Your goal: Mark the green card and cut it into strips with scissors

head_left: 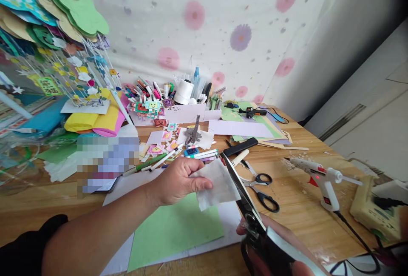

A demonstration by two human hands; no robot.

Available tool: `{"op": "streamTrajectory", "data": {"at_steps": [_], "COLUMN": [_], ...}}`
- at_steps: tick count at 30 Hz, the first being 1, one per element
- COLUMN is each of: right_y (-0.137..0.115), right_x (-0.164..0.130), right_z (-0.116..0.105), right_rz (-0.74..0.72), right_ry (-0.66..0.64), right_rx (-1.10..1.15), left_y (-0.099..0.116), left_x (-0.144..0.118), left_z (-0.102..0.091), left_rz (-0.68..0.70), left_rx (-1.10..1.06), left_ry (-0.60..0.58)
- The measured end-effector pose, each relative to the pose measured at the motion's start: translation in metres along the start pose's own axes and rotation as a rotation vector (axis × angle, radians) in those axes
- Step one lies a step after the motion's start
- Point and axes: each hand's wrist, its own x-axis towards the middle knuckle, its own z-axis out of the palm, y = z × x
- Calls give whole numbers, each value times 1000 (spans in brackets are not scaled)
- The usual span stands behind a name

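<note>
Far left, yellow paper rolls (92, 120) lie under hanging paper decorations (63, 16). The left hand (178, 180) is closed on a white paper piece (218, 184), pinching its edge above a green sheet (174, 229) on the tabletop (299, 208). Markers (165, 159) clutter the space just behind it. The right hand (274, 246) grips large black scissors (247, 208), blades against the paper's right edge. Just beyond lie small black-handled scissors (263, 189); farther right a white glue gun (320, 178) stands, its cord trailing toward the right hand.
</note>
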Motion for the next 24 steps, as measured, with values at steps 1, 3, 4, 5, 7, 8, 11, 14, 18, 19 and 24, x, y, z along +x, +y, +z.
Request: {"op": "streamTrajectory", "data": {"at_steps": [1, 3, 4, 5, 7, 8, 11, 14, 18, 19, 24], "right_y": [0, -1, -2, -5, -13, -18, -35, -41, -30, -27, -21], "right_x": [-1, -5, -8, -12, -19, -23, -35, -45, -48, -47, -38], "right_z": [2, 7, 9, 10, 4, -2, -32, -65, -84, -84, -80], "right_rz": [-9, -32, -49, -77, -160, -194, -108, 157, 377, 397, 384], "right_ry": [11, 48, 71, 106, 207, 279, 558, 785, 751, 733, 686], "right_rx": [7, 21, 27, 31, 7, -34, -335, -810, -1292, -1371, -1512], "left_y": [0, 1, 2, 2, 2, 1, -2, -5, -3, -1, 17], "left_x": [0, 0, 0, 0, 0, 1, 4, 6, 10, 12, 36], "left_z": [0, 1, 1, 2, 3, 3, 3, 1, -5, -6, -6], "left_rz": [-3, -26, -43, -60, -85, -92, -114, -150, -160, -156, -139], "left_rx": [-16, -71, -100, -128, -169, -182, -182, -183, -99, -47, 150], "left_ry": [-1, -3, 0, 5, 19, 26, 31, 27, 38, 40, 24]}}
